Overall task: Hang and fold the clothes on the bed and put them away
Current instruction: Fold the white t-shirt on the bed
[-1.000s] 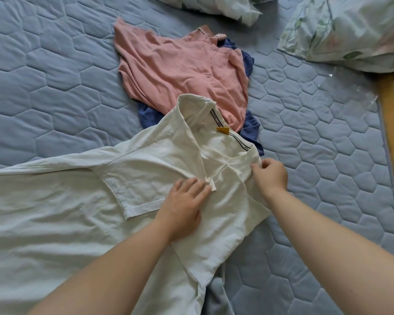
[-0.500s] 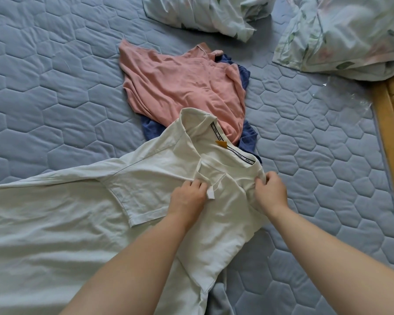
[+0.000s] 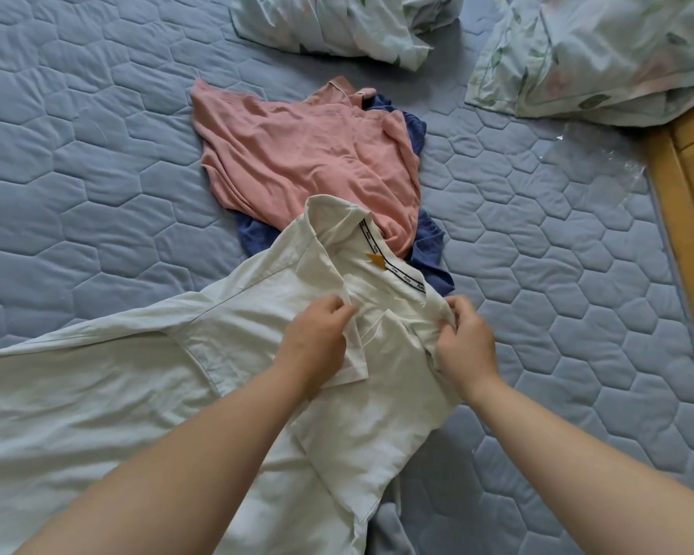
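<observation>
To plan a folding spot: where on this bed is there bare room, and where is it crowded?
Free: quilt left of the pink top, above the white shirt; and quilt between the right hand and the wooden frame. Crowded: the middle, plus the pillows and clear plastic top right.

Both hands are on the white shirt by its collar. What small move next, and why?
Probably draw the two front edges together and smooth them flat: the left hand pinches one edge below the collar, the right hand grips the fabric opposite, and the shirt lies rumpled between them.
</observation>
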Demonstrator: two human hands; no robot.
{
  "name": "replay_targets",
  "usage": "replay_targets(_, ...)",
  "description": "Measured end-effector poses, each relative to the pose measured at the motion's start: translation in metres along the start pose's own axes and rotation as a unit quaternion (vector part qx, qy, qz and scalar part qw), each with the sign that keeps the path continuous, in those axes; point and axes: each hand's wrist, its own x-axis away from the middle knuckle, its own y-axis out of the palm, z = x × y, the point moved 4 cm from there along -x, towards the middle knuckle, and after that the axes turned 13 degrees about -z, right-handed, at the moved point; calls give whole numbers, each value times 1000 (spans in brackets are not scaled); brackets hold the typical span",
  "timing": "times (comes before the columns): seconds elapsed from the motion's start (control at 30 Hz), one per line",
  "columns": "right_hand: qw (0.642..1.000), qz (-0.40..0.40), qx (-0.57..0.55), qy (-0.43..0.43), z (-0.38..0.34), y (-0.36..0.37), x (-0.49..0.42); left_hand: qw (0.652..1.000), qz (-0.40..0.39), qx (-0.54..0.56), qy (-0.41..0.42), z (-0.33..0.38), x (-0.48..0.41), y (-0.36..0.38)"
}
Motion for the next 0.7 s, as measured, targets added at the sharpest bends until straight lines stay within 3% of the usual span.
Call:
replay_targets(0.07, 999, -9, 16, -43, -4, -1, 6, 998, 29, -63, 7, 5, -22, -20)
replay_targets(0.2, 995, -6, 49, -84, -5, -3, 13, 982, -96, -161, 35, 37, -60, -37)
replay_targets(0.4, 995, 2, 46, -85, -3, -5, 17, 887, -275, -346, 136, 60, -90, -24)
replay_targets(0.5, 996, 6, 53, -70, -3, -7, 18, 855, -277, -421, 120, 55, -94, -29)
replay_targets(0.7, 995, 26, 100, 4, -2, -15, 18, 852, -239, -465, 16, 28, -96, -59)
